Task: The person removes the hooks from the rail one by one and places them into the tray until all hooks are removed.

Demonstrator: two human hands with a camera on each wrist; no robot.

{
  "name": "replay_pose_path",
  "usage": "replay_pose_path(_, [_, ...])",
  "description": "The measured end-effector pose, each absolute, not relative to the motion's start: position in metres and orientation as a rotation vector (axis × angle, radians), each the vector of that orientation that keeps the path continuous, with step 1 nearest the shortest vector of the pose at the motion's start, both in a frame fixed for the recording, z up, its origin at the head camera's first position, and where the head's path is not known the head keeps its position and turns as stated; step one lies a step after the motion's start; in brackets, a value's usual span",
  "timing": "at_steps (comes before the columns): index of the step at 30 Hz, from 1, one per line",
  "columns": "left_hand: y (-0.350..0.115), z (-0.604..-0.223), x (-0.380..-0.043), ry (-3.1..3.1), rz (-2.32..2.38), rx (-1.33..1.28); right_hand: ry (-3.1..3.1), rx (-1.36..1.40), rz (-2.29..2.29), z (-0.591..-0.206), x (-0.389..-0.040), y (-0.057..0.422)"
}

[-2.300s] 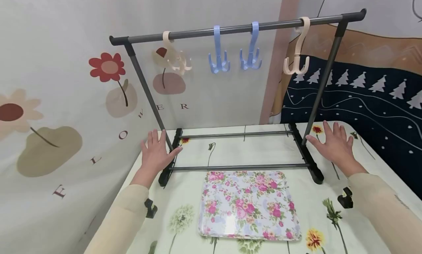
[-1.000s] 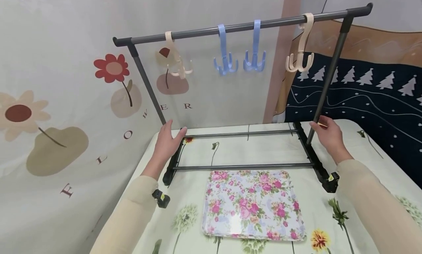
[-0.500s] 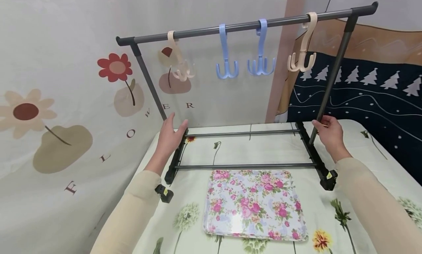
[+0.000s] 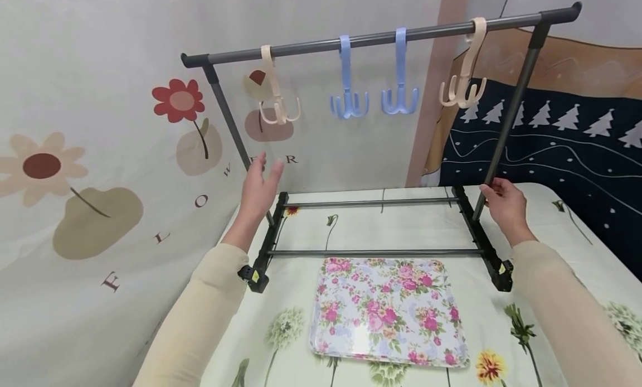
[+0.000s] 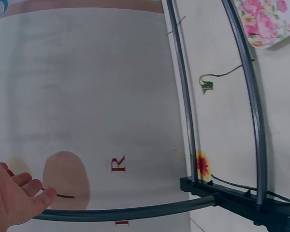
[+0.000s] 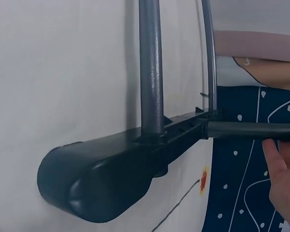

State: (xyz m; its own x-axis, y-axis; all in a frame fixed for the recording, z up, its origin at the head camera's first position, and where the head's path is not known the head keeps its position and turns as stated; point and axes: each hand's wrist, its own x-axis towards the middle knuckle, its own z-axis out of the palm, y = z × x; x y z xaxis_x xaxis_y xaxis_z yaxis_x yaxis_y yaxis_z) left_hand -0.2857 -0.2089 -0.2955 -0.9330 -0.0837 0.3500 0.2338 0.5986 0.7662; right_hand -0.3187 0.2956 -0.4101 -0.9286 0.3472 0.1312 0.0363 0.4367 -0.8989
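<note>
A dark grey metal clothes rack (image 4: 321, 44) stands on the table, with two uprights, a top rail and a black-footed base. My left hand (image 4: 257, 194) is open beside the left upright (image 4: 228, 119), fingers and thumb spread, overlapping it in the head view. On the other side my right hand (image 4: 506, 208) holds the lower part of the right upright (image 4: 511, 114) between thumb and fingers. Two beige claw hooks (image 4: 273, 91) and two blue claw hooks (image 4: 347, 83) hang from the rail. In the right wrist view, fingertips (image 6: 269, 145) reach the underside of the upright.
A flat rectangular tray with a pink rose print (image 4: 386, 314) lies in front of the base. The tablecloth (image 4: 286, 370) has printed flowers. A pale printed curtain (image 4: 100, 30) hangs behind and at the left; dark blue cloth with white trees (image 4: 567, 147) is at the right.
Both hands have come in from outside the uprights. My right hand has taken hold of the right upright; my left hand has risen along the left one. The hooks have swung slightly.
</note>
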Motion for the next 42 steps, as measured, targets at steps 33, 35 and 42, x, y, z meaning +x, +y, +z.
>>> replay_pose_path(33, [-0.183, -0.195, -0.301, -2.343, -1.207, -0.145, -2.47, -0.29, 1.337, -0.413, -0.32, 0.295])
replay_pose_path(35, [-0.181, -0.189, -0.301, -2.348, -1.219, -0.138, -2.473, -0.292, 1.337, -0.413, -0.32, 0.295])
replay_pose_path(42, [-0.175, -0.172, -0.31, -2.33, -1.202, -0.09, -2.491, -0.311, 1.346, -0.412, -0.32, 0.295])
